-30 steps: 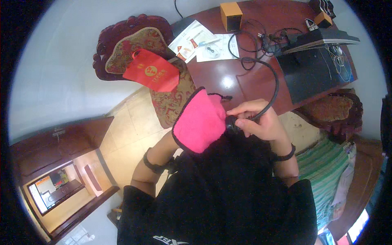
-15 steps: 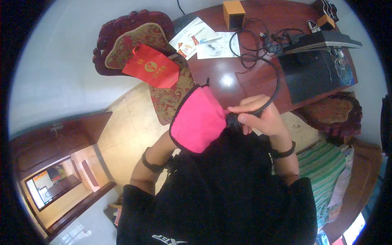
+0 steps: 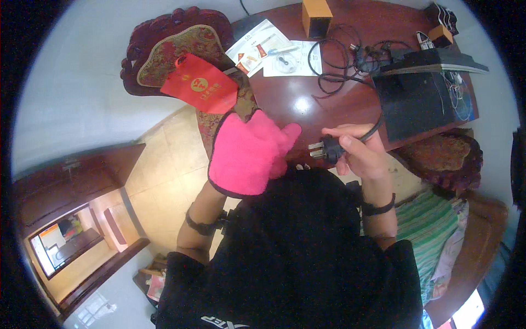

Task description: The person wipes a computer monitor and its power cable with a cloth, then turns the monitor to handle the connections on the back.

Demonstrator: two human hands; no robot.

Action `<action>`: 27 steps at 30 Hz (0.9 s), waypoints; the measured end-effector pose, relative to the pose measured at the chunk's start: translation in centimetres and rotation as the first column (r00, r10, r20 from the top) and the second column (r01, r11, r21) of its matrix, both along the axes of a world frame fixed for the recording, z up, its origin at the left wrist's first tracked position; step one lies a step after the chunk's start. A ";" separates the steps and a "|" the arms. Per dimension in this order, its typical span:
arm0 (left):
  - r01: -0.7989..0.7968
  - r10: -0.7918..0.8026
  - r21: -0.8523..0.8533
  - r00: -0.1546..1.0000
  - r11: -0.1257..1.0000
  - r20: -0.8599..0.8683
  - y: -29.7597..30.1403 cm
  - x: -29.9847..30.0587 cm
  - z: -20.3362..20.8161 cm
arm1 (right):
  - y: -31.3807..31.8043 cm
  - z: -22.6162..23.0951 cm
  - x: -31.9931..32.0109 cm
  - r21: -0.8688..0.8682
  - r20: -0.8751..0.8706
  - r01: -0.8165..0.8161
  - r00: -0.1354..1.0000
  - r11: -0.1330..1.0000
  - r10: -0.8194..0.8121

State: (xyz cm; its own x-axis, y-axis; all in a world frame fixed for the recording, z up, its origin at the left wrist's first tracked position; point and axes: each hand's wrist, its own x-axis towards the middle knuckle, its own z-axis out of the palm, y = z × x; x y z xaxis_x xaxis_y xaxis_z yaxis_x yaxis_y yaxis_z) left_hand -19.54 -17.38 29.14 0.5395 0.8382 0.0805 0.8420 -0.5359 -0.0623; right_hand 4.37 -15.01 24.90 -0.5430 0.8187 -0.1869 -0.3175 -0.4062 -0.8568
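A pink plush cleaning mitt (image 3: 241, 156) with black edging covers my left hand (image 3: 255, 151). Its thumb points right, apart from the rest, with nothing held. The mitt hides the fingers themselves. My right hand (image 3: 366, 152) pinches a black power plug (image 3: 331, 149) between thumb and fingers. Metal prongs stick out of the plug toward the mitt, with a gap between the two. From the plug, a thick black power cord (image 3: 374, 130) runs over my right hand and back to loops on the table.
The red-brown table (image 3: 285, 104) carries papers (image 3: 263, 46), a wooden speaker box (image 3: 316, 19), tangled cables (image 3: 361, 57) and a monitor (image 3: 433, 61). A red bag (image 3: 201, 85) lies on a carved chair (image 3: 175, 52) at the left. A bed with a green striped cover (image 3: 430, 236) stands at right.
The mitt has moved left, off the plug, and its thumb has come away. The plug's prongs now show. My right hand has shifted slightly right, still holding the plug.
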 end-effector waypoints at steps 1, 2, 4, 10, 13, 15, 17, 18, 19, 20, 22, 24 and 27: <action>-0.036 0.038 0.022 0.996 0.999 -0.080 0.0 0.3 -0.1 | 0.1 -0.2 -0.1 -0.012 -0.001 -0.022 1.000 1.000 0.022; -0.038 0.040 0.024 0.996 0.999 -0.079 0.1 0.6 0.1 | 0.0 -0.1 -0.4 -0.011 -0.001 -0.025 1.000 1.000 0.025; 0.006 0.000 -0.052 0.994 0.999 0.112 0.3 0.9 0.6 | -0.2 0.3 -1.3 0.016 0.080 -0.006 0.997 1.000 0.004; -0.117 0.227 -0.390 0.941 0.914 0.251 1.1 2.8 2.6 | -1.2 1.4 -2.8 0.141 0.158 -0.042 0.987 0.989 0.019; -0.019 0.052 -0.119 0.959 0.993 0.278 0.1 1.9 0.8 | -1.4 2.1 -2.8 0.186 0.244 -0.091 0.969 0.978 0.044; -0.089 0.171 -0.249 0.929 0.964 0.329 -0.2 2.0 0.0 | -1.5 1.6 -2.6 0.207 0.224 -0.058 0.974 0.977 0.010; -0.151 0.295 -0.377 0.885 0.914 0.360 -0.4 1.7 -0.6 | -1.3 1.6 -2.4 0.204 0.224 -0.059 0.975 0.977 0.013; -0.089 0.186 -0.312 0.936 0.946 0.299 -0.4 1.3 -0.9 | -1.3 1.6 -2.3 0.201 0.223 -0.061 0.975 0.978 0.015; -0.014 0.074 -0.252 0.971 0.968 0.229 -0.4 1.1 -1.1 | -1.3 1.6 -2.3 0.200 0.224 -0.058 0.975 0.978 0.012; -0.011 0.071 -0.253 0.971 0.967 0.229 -0.5 1.1 -1.3 | -1.3 1.7 -2.3 0.199 0.223 -0.054 0.975 0.978 0.009; -0.075 0.091 -0.149 0.991 0.986 0.101 -0.9 1.2 -1.5 | -1.4 1.6 -2.4 0.197 0.222 -0.046 0.975 0.979 0.001; 0.004 0.029 -0.162 0.980 0.987 0.199 -0.5 1.0 -1.3 | -1.5 1.4 -2.7 0.250 0.234 -0.065 0.972 0.966 0.005; -0.004 0.041 -0.172 0.977 0.985 0.211 -0.3 2.1 -0.2 | -1.0 1.8 -2.4 0.344 0.313 -0.154 0.949 0.926 0.041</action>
State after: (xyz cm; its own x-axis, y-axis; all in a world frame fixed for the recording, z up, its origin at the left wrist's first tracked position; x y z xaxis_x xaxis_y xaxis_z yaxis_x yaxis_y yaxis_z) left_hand -17.41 -17.64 28.91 0.5061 0.8612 0.0473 0.8379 -0.5039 0.2097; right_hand 1.97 -15.97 26.65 -0.5894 0.8060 -0.0541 -0.0021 -0.0685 -0.9976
